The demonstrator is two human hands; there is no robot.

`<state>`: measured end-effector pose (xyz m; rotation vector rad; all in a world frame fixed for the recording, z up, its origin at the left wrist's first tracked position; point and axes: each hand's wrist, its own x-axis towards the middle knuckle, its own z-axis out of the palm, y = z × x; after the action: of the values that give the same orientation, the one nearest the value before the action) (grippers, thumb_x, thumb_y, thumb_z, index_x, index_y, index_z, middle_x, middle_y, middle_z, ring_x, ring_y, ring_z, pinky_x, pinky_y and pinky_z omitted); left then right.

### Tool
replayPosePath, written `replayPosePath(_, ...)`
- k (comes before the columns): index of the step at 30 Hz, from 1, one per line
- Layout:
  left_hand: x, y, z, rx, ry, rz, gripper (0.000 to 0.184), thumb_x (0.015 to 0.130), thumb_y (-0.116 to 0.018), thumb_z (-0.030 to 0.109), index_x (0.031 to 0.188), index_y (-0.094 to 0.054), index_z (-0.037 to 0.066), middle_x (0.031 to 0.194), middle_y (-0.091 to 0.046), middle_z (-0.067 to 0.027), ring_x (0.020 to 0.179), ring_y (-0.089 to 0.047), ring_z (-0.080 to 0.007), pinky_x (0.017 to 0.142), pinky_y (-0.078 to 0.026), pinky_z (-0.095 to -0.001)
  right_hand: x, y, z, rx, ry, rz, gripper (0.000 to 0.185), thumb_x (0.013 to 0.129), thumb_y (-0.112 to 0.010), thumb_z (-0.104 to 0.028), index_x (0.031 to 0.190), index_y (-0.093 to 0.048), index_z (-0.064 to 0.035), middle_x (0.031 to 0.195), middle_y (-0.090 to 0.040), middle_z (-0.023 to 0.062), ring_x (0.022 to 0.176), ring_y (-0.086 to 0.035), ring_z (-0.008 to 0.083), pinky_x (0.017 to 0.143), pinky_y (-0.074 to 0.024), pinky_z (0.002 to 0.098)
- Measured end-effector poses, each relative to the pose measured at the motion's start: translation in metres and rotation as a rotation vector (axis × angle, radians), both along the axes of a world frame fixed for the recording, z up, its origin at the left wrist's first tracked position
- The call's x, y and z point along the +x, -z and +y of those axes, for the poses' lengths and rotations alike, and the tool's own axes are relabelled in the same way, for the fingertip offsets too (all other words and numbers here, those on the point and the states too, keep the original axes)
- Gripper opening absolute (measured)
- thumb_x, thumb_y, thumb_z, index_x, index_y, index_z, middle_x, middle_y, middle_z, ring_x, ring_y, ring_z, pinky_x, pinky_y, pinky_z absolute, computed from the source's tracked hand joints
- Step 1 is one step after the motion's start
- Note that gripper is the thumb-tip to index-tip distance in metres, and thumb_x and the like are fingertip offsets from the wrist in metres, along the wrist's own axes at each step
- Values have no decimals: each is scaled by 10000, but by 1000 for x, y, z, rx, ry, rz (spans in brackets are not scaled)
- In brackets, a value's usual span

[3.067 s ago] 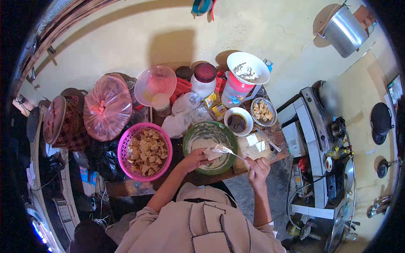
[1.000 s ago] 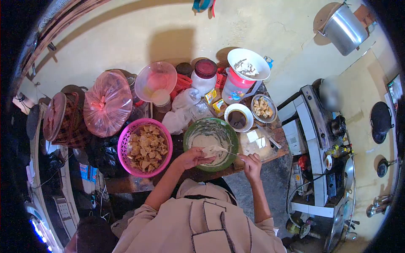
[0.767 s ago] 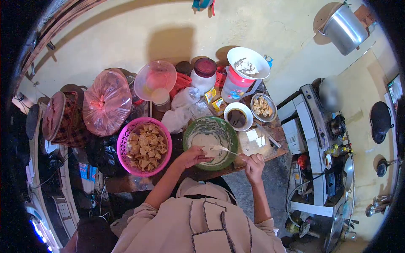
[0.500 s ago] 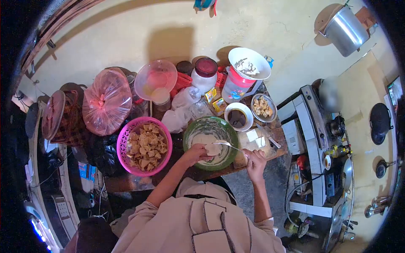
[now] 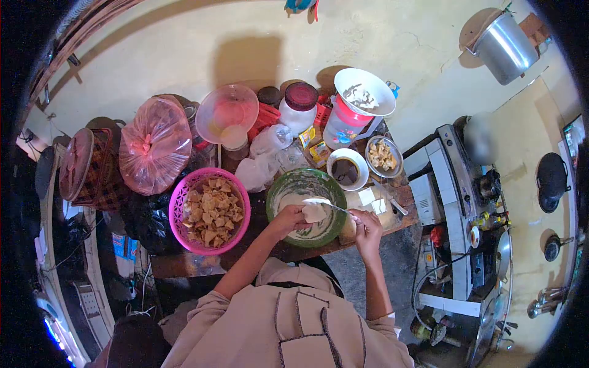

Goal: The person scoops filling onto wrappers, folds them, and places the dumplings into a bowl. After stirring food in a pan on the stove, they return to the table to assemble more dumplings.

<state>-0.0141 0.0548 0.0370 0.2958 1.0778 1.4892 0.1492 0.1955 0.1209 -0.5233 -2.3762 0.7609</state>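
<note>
head view: the left hand [image 5: 288, 222] pinches a pale flat piece [image 5: 315, 213] over the green bowl [image 5: 306, 236] of white batter, while the right hand [image 5: 368, 230] grips a spoon [image 5: 319, 201], its coated tip just beside the piece.

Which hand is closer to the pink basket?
Left. Your left hand is right of the pink basket, over the green bowl; your right hand is farther right, past the bowl.
</note>
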Motion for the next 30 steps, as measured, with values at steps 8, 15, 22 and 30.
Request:
replayPosePath(8,-1,-5,2,-26,-21,3,340,799,-425,32,1122,-415,-72,1031,-512,-126,944,-533,-217,832,-467,-325,-2,-4,0,-225,20,119,152,825,-483,-77,864,-601,10,848,-615,104,786,-561,196,745,-415,287)
replayPosePath(15,1,5,6,4,-33,4,360,792,-404,15,1142,-407,-71,1086,-488,-142,952,-530,-226,828,-469,-307,-4,-7,-1,-366,48,145,137,807,-495,-36,885,-605,-15,829,-607,105,759,-554,179,706,-416,261)
replayPosePath(22,1,12,7,49,-46,9,350,805,-370,1,1148,-421,-43,1058,-515,-111,946,-542,-193,803,-472,-283,-4,-19,-3,-502,53,187,139,827,-484,-47,895,-593,6,826,-596,65,758,-527,127,690,-404,238)
replayPosePath(30,1,5,8,26,-82,-35,326,824,-393,23,1142,-423,-46,1064,-514,-116,955,-539,-203,828,-459,-288,-2,-41,-9,-632,114,321,153,841,-482,-95,900,-589,-2,744,-536,-12,641,-416,57,585,-339,178)
